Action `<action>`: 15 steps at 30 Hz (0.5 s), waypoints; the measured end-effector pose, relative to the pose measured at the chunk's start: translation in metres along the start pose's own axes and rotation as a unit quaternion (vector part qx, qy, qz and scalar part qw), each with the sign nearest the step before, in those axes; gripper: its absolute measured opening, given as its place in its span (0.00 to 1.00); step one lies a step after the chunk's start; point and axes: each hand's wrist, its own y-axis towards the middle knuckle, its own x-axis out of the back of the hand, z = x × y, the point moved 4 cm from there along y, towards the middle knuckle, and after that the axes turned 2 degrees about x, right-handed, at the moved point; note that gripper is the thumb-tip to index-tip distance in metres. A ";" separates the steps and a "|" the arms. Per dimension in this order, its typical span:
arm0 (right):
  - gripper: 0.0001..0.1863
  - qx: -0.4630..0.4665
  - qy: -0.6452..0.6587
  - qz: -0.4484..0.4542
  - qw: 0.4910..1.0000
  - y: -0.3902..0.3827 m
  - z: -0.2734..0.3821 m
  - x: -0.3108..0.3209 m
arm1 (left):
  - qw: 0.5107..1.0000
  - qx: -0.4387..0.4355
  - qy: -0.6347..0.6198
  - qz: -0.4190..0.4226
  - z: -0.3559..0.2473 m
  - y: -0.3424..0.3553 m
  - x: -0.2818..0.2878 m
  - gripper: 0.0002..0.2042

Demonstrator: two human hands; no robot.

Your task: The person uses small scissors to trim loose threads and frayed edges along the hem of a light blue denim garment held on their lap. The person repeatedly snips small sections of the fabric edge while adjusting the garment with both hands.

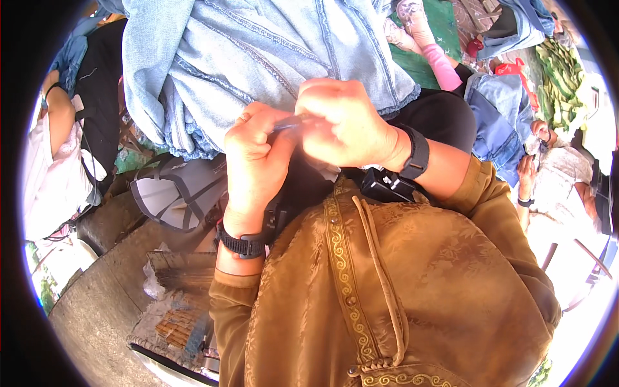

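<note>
Both of my hands are close together over my lap. My left hand (255,155) is closed, thumb and fingers pinching a small dark, blurred piece (288,122) whose kind I cannot make out. Right beside it my right hand (345,126) is curled into a fist, its fingers smeared by motion. What that hand grips, if anything, is hidden. A light blue denim garment (258,51) with visible seams and a frayed hem lies just beyond my hands, across my dark-trousered legs. Neither hand plainly grips the denim.
At the left sits a person in white (51,174); at the right another person's hands (529,168) are near blue denim (500,119). A grey-and-white bag-like item (174,193) lies beside my left arm. Green leafy stuff (561,80) is at the far right.
</note>
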 end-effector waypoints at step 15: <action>0.10 0.017 -0.004 -0.028 0.999 0.006 -0.004 -0.001 | 0.998 -0.006 -0.060 0.014 0.005 0.000 0.003 0.05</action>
